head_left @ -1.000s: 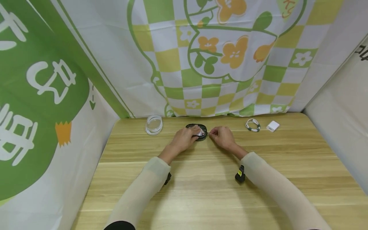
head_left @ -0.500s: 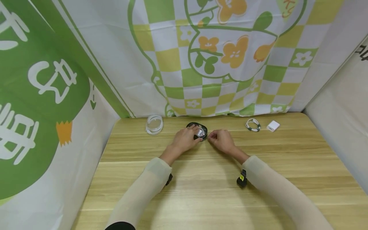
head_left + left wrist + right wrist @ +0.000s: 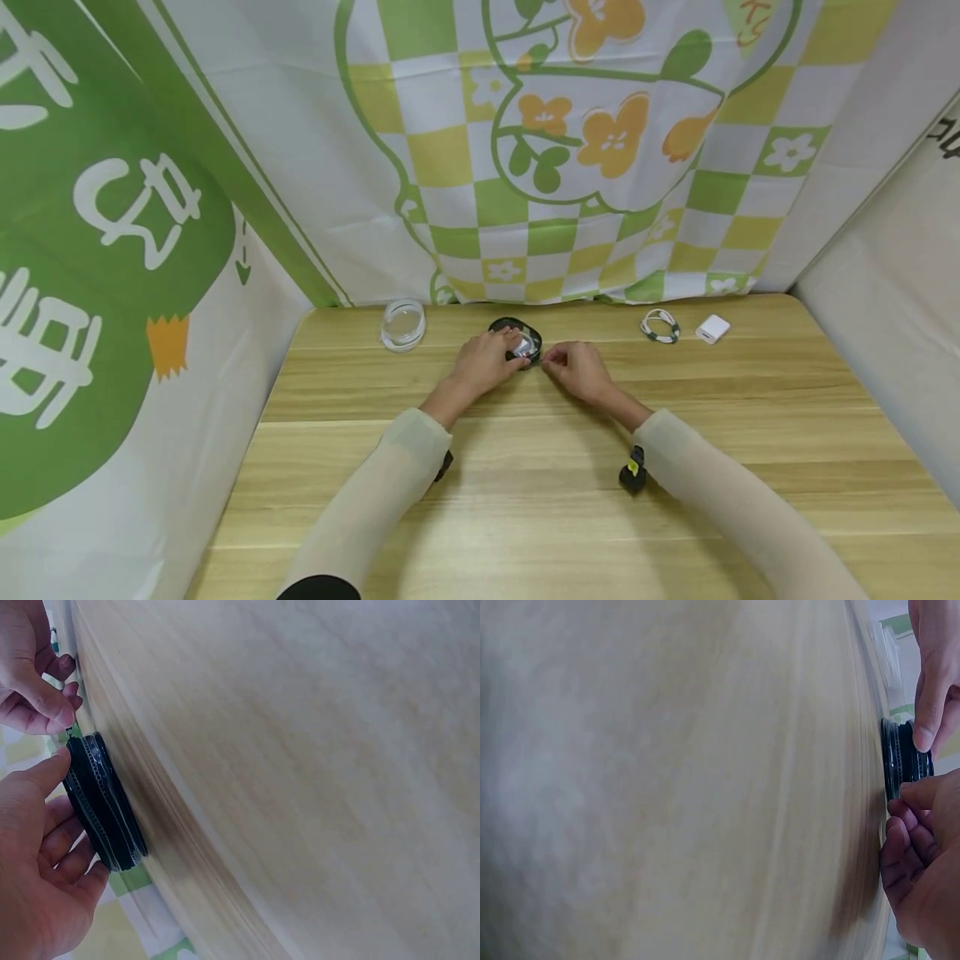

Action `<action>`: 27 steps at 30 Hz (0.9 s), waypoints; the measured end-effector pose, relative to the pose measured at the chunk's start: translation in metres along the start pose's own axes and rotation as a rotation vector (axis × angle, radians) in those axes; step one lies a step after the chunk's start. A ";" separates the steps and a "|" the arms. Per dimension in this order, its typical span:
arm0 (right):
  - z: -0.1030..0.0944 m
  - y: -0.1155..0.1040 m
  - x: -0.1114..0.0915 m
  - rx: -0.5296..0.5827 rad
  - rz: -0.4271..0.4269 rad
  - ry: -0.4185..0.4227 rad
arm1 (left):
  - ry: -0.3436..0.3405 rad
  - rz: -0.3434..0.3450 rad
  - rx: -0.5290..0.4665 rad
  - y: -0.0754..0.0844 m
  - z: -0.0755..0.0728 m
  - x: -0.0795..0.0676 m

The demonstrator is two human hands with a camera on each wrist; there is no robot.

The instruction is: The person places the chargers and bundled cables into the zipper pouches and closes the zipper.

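Observation:
A small black zipper case (image 3: 529, 335) with a clear window on top lies near the back of the table. Something white and silver shows through the window. My left hand (image 3: 482, 363) grips the case from its left side, thumb on the near edge; in the left wrist view the fingers of this hand (image 3: 37, 862) curl about the case (image 3: 101, 806). At the case's right end, my right hand (image 3: 582, 368) pinches a small zipper pull (image 3: 69, 732) between thumb and forefinger. The right wrist view shows both hands meeting at the zippered side (image 3: 907, 750).
A clear-white round coil or ring (image 3: 402, 326) lies at the back left. To the right are a coiled white cable (image 3: 660, 326) with dark ties and a white charger block (image 3: 712, 329). A patterned cloth (image 3: 570, 250) hangs along the table's back edge.
The case has turned slightly under my left hand, and more of its window shows. My right hand has shifted slightly toward me, staying at the case's right end.

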State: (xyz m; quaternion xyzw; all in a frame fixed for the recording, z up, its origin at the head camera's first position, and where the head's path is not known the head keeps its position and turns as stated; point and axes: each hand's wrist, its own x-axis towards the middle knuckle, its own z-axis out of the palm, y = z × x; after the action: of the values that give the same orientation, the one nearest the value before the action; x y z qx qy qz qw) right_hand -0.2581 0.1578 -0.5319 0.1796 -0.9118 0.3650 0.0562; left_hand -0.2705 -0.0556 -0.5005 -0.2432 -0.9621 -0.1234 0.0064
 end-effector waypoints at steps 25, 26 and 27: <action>-0.005 0.012 0.017 -0.049 0.036 0.038 | 0.001 0.012 -0.037 -0.001 -0.001 0.002; -0.004 0.012 0.017 -0.054 0.039 0.040 | -0.001 0.014 -0.036 -0.001 -0.001 0.002; -0.004 0.012 0.017 -0.057 0.041 0.042 | -0.003 0.016 -0.035 -0.001 -0.002 0.001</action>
State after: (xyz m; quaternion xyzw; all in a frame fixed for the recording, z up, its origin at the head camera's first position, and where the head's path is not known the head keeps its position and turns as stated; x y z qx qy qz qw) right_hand -0.2787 0.1634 -0.5324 0.1513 -0.9240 0.3436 0.0728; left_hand -0.2725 -0.0565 -0.4990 -0.2510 -0.9579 -0.1396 0.0016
